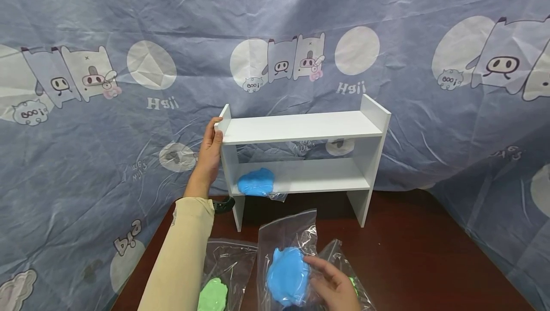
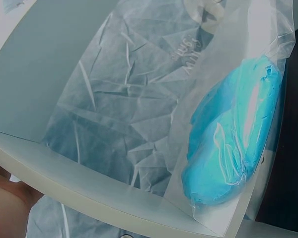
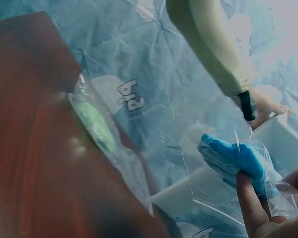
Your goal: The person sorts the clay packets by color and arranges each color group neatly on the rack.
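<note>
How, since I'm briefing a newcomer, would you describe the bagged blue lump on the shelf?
Find the white shelf unit the left hand grips. On the lower board, far left, lies the bagged blue lump. Unlike the other blue lump, which the right hand holds, it rests untouched.

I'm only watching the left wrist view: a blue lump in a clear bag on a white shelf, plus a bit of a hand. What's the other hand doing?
Observer: The right hand holds a second bagged blue lump.
Visitor: So is everything blue?
Observer: No, the head view shows a green lump in a clear bag on the dark red table.
Visitor: And the hand at my picture's edge, where exactly is it?
Observer: That's the left hand; in the head view it grips the white shelf unit at its upper left end.
</note>
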Motion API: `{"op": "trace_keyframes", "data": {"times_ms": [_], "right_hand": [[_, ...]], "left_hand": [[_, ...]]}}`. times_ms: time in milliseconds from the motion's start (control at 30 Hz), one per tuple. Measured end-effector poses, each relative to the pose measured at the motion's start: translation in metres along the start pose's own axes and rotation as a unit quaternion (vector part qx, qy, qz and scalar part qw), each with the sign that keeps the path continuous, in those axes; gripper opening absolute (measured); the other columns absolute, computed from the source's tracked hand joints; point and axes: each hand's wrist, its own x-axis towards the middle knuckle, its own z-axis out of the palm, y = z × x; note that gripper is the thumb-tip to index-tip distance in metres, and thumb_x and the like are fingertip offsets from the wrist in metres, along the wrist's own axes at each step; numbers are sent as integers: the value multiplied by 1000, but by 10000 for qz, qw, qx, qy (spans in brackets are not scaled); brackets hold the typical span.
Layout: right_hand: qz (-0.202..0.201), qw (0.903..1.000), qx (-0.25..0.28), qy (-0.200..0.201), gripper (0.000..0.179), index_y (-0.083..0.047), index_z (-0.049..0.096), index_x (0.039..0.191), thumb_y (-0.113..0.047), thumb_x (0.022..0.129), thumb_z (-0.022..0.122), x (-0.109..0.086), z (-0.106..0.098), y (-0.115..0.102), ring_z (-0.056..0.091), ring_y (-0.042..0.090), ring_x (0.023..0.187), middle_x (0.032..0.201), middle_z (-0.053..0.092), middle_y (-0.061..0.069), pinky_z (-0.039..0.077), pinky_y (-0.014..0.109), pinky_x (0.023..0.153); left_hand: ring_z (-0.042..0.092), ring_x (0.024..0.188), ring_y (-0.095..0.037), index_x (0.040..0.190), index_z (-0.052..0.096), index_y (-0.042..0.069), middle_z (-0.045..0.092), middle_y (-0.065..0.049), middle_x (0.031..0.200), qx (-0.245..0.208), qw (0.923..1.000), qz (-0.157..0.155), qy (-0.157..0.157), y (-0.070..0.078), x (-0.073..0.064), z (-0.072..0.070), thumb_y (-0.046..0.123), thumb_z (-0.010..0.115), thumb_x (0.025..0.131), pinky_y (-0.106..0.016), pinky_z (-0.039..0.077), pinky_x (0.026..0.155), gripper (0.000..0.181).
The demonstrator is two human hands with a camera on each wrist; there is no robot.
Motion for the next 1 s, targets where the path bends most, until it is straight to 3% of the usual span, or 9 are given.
{"op": "trace_keyframes", "data": {"times_ms": [167, 333, 533, 633, 867, 1000], "right_hand": [[-1, 9997, 242, 13, 46, 3, 52, 131, -3, 87, 63, -3, -4, -18, 65, 9, 100, 119, 64, -16, 57, 31, 76], [-628, 9960, 453, -453, 42, 7, 49, 132, -2, 92, 58, -4, -11, -31, 65, 10, 100, 122, 62, -12, 57, 33, 75], [-1340, 9783, 1051, -1180, 40, 7, 45, 135, 5, 96, 48, -5, -18, -43, 62, 7, 104, 130, 58, -7, 57, 29, 78], [-1436, 9758, 1131, -1199, 40, 5, 46, 136, 7, 96, 47, -3, -21, -49, 61, 6, 105, 132, 56, -7, 56, 27, 77], [-1997, 9658, 1179, -1162, 42, 6, 44, 136, 13, 95, 42, 3, -27, -62, 55, 3, 114, 137, 55, -3, 54, 21, 77], [-1943, 9715, 1003, -914, 41, 6, 44, 136, 10, 95, 45, 7, -31, -74, 54, 4, 118, 136, 56, -3, 54, 22, 81]], "left_hand": [[41, 112, -21, 141, 32, 25, 27, -15, 152, -32, 10000, 13, -9, 0, 0, 0, 30, 33, 105, -58, 27, 101, 37], [40, 113, -22, 142, 31, 24, 27, -15, 152, 10, 10000, -54, 22, 2, -1, 1, 30, 33, 105, -59, 27, 101, 38], [40, 115, -23, 144, 29, 23, 27, -12, 153, 131, 9998, -115, 35, 4, -1, 2, 31, 33, 105, -49, 31, 97, 40], [40, 115, -21, 144, 29, 24, 26, -12, 154, 144, 9999, -91, 13, 4, -1, 1, 30, 32, 105, -45, 32, 95, 40], [41, 113, -21, 144, 28, 22, 26, -14, 153, 66, 10000, -17, -36, 3, 0, 1, 30, 32, 105, -47, 32, 94, 40], [40, 115, -22, 143, 31, 26, 25, -13, 154, 130, 9999, -34, 9, 2, -1, 1, 31, 32, 105, -47, 32, 95, 39]]}}
